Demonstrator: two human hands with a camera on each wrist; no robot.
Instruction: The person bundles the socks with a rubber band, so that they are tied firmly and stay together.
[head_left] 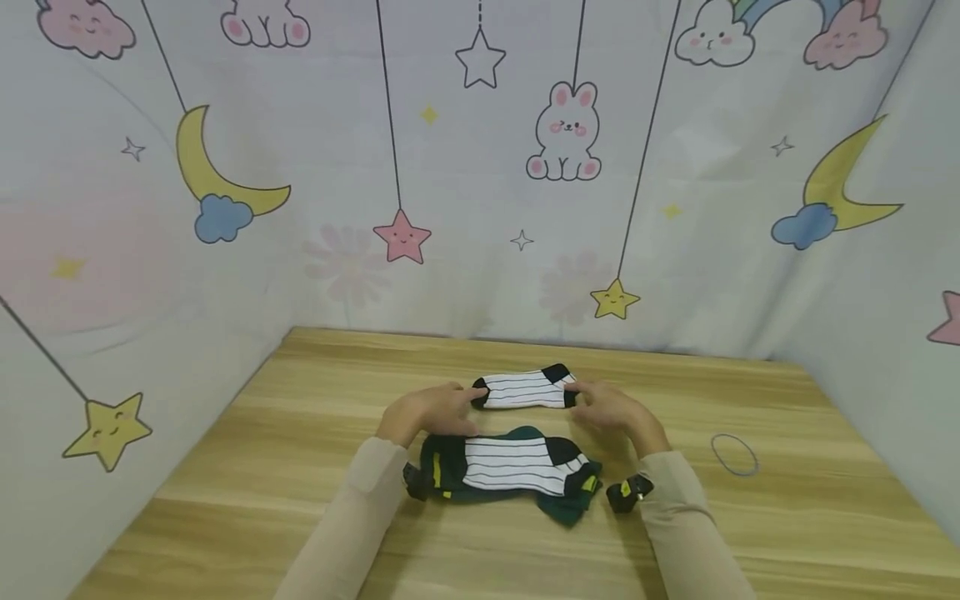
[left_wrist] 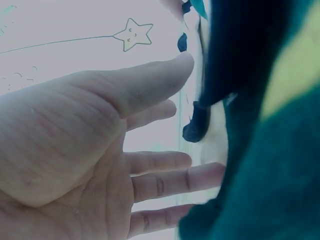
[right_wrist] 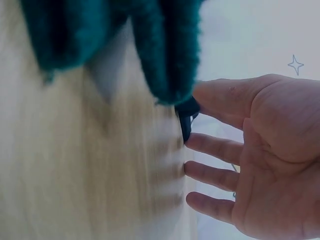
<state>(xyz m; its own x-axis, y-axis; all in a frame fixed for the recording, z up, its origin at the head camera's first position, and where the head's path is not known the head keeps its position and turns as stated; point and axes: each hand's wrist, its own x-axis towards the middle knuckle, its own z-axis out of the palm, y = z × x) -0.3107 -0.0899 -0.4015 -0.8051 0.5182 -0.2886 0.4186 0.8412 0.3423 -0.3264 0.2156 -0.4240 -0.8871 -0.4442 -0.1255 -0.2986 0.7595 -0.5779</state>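
Observation:
A white sock (head_left: 521, 389) with thin dark stripes and black cuff, heel and toe lies flat toward the back of the table. My left hand (head_left: 442, 407) is at its cuff end, fingertips right at the black edge. At the toe end, the fingertips of my right hand (head_left: 611, 408) touch the sock. Both wrist views show the left palm (left_wrist: 60, 150) and right palm (right_wrist: 285, 160) with fingers fairly straight. Nearer to me, a matching striped sock (head_left: 510, 464) lies over dark green socks (head_left: 567, 508) with yellow marks, between my forearms.
The wooden table (head_left: 262, 483) is enclosed at the back and sides by pale cloth walls (head_left: 480, 275) printed with stars, moons and bunnies. On the table's right part a thin bluish oval ring (head_left: 757, 464) shows. Black wrist straps (head_left: 621, 497) sit close beside the nearer socks.

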